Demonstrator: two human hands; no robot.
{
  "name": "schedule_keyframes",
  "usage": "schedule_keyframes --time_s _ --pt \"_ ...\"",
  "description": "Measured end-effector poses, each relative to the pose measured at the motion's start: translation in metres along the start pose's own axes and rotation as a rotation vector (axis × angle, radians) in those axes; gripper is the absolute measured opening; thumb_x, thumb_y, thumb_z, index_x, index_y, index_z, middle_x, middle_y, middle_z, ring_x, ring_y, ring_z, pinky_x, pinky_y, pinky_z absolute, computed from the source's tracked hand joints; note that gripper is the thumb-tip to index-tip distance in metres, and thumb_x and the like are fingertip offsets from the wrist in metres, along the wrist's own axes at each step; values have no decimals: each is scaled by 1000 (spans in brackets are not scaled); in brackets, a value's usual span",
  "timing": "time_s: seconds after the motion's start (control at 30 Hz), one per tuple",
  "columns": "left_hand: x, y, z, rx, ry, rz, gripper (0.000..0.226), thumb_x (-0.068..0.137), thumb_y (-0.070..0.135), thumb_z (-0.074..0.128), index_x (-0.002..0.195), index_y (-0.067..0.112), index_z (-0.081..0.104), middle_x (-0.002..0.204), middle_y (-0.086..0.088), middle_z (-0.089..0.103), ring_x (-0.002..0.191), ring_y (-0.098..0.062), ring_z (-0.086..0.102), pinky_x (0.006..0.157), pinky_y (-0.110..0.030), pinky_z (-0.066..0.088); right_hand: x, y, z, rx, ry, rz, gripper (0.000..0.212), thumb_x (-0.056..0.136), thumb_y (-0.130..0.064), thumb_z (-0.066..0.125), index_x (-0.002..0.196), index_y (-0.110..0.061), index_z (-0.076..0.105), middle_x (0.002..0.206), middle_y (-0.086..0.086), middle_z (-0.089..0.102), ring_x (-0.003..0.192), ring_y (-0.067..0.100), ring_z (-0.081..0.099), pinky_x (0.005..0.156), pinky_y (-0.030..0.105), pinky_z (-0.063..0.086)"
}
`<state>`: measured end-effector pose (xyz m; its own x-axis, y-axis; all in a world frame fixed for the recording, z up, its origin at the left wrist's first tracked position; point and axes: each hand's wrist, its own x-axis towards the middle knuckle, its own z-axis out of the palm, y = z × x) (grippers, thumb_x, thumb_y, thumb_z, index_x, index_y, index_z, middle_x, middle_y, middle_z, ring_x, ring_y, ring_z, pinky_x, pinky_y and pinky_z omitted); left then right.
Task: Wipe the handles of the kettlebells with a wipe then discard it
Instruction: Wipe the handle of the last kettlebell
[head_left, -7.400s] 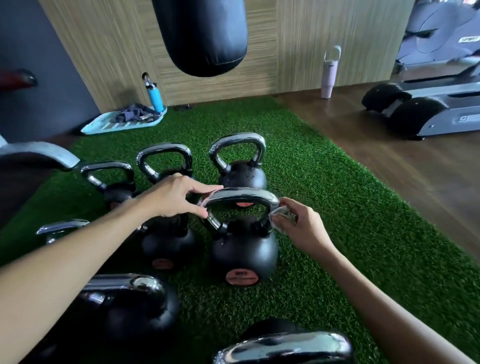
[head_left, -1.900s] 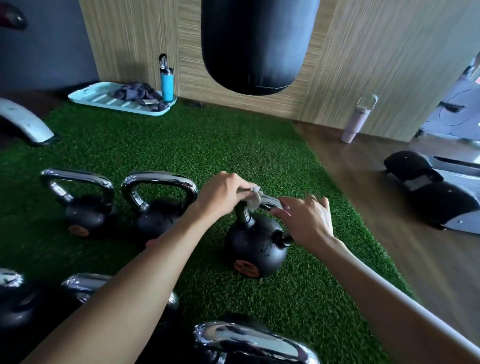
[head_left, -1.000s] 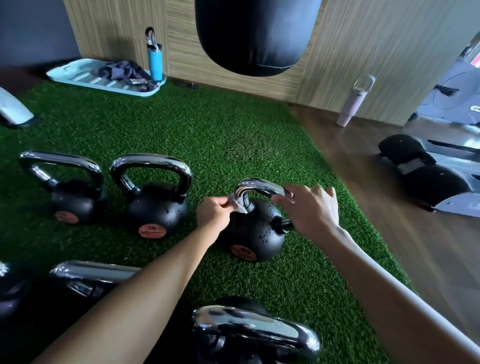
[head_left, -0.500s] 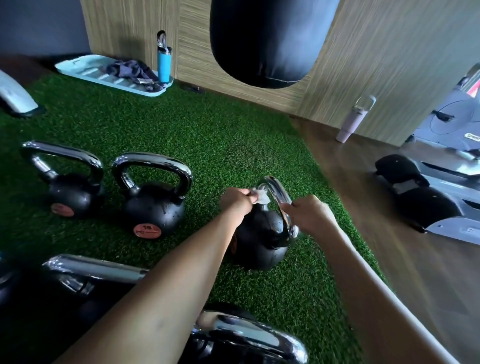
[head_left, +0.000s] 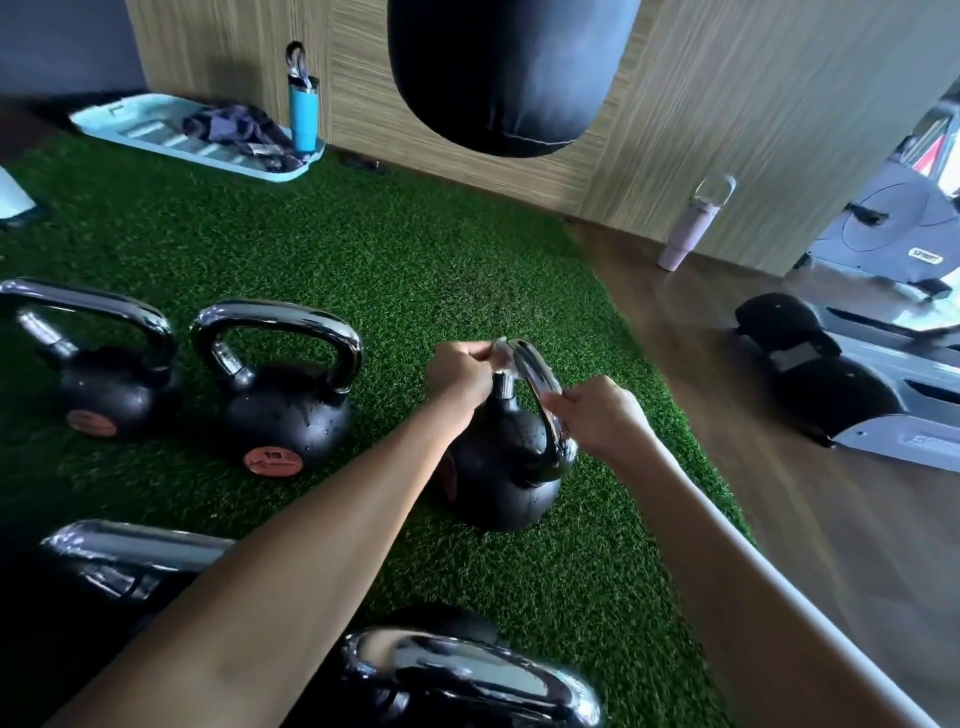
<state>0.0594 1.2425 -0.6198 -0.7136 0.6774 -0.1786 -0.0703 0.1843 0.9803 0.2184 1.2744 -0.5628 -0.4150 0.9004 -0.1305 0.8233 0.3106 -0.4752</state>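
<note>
Resting on green turf (head_left: 415, 249) near its right edge: 1 black kettlebell (head_left: 498, 467); left hand (head_left: 457, 371) pinches white wipe (head_left: 500, 349) against top of chrome handle (head_left: 537, 374); right hand (head_left: 597, 413) grips handle's lower side.

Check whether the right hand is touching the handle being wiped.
Touching. The head view shows the right hand curled round the handle; the left hand holds the wipe at its top.
</note>
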Motion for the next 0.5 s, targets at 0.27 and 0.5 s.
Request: schedule_keyframes --time_s 0.27,0.5 --pt "-30 -6 -2 -34 -123 24 37 80 32 83 113 17 77 104 10 75 81 8 55 57 -9 36 -10 -16 -28 46 -198 42 32 98 -34 62 89 -4 66 63 -2 46 51 9 35 50 21 31" --pt "-35 18 -8 81 -92 131 38 79 33 84 112 18 77 105 5 77 81 0 63 53 -4 47 -3 -9 -35 103 -266 -21 29 97 -32 63 86 -6 68 98 10 64 66 11 44 55 25 32"
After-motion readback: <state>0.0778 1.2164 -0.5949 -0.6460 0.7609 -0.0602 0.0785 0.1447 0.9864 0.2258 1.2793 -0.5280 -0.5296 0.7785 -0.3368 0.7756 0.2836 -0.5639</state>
